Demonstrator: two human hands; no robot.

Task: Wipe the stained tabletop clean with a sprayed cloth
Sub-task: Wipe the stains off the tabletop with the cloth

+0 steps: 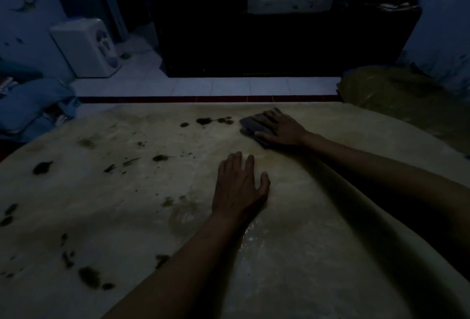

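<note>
The pale tabletop fills the lower view and carries several dark stains, with one cluster near the far edge and others scattered across the left half. A folded grey cloth lies near the far edge, just right of that cluster. My right hand presses flat on the cloth with fingers spread. My left hand rests palm down on the bare table in the middle, fingers straight. A wet sheen shows beside my left forearm.
The room is very dim. A white appliance stands on the tiled floor at the back left, a dark cabinet behind the table. A yellowish bag sits at the table's far right corner, blue fabric at the left.
</note>
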